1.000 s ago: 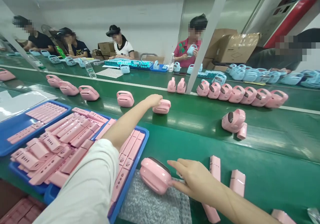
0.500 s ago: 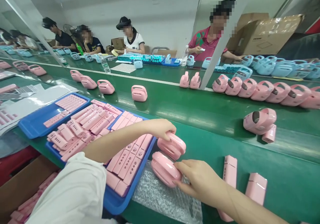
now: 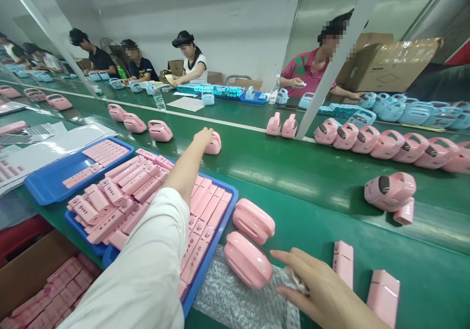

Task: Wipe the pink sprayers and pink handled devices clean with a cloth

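My left hand [image 3: 204, 137] is stretched out over the green belt, its fingers closed on the upper left part of a pink handled device [image 3: 213, 144]. Two more pink devices lie side by side near me, a farther one [image 3: 254, 220] and a nearer one [image 3: 248, 260] beside the bubble wrap [image 3: 223, 290]. Just right of the nearer device is my right hand [image 3: 293, 275], thumb and fingers apart. Something small and whitish shows between its fingers; whether it is held is unclear.
Blue trays [image 3: 40, 187] with pink bars stand at left. Two pink blocks [image 3: 384, 294] lie at right. Pink devices [image 3: 391, 143] line the belt's far edge. A slanted post [image 3: 323, 89] rises there. People work opposite.
My left hand has left the farther near device and reached forward onto the one on the belt. My right hand has let go of the nearer device and moved slightly right.
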The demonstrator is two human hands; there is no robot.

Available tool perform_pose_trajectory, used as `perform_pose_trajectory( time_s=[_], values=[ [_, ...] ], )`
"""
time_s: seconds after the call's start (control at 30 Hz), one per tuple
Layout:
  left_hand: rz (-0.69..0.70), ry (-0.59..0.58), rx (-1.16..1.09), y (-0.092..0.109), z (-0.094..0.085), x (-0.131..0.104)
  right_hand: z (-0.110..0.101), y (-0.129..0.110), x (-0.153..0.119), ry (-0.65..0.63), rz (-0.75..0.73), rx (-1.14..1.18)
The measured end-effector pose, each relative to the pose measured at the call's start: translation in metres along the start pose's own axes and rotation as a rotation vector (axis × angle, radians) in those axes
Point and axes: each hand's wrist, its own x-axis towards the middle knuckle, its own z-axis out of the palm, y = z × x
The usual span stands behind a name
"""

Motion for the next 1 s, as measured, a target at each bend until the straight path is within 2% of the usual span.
perform_pose_trajectory(
  time_s=[0.1,0.2,0.33,0.47,0.57,0.63,0.77,0.87,1.0],
  values=[
    [0.036,0.032,0.038,-0.003,0.005,0.004,-0.006,0.015,-0.019,0.031,0.096,0.142],
    [0.142,0.016,0.08,0.014,0.004,0.001,-0.015,0.021,-0.031,0.067,0.163,0.217],
    [0.375,-0.037,0.113,0.06,-0.003,-0.022,-0.025,0.015,-0.035,0.179,0.163,0.233],
    [0.699,-0.125,0.106,0.121,-0.005,-0.068,-0.033,0.003,-0.034,0.196,0.161,0.281],
    [0.881,-0.186,0.122,0.158,0.001,-0.102,-0.036,-0.002,-0.039,0.259,0.259,0.37],
    [0.964,-0.208,0.146,0.173,0.008,-0.118,-0.035,-0.005,-0.045,0.338,0.367,0.451],
    [1.017,-0.206,0.205,0.174,0.023,-0.131,-0.028,-0.007,-0.061,0.474,0.554,0.64],
    [0.952,-0.182,0.237,0.162,0.028,-0.128,-0.024,-0.007,-0.071,0.514,0.68,0.829],
    [0.871,-0.18,0.236,0.147,0.029,-0.12,-0.021,-0.005,-0.074,0.508,0.819,1.124]
  ],
)
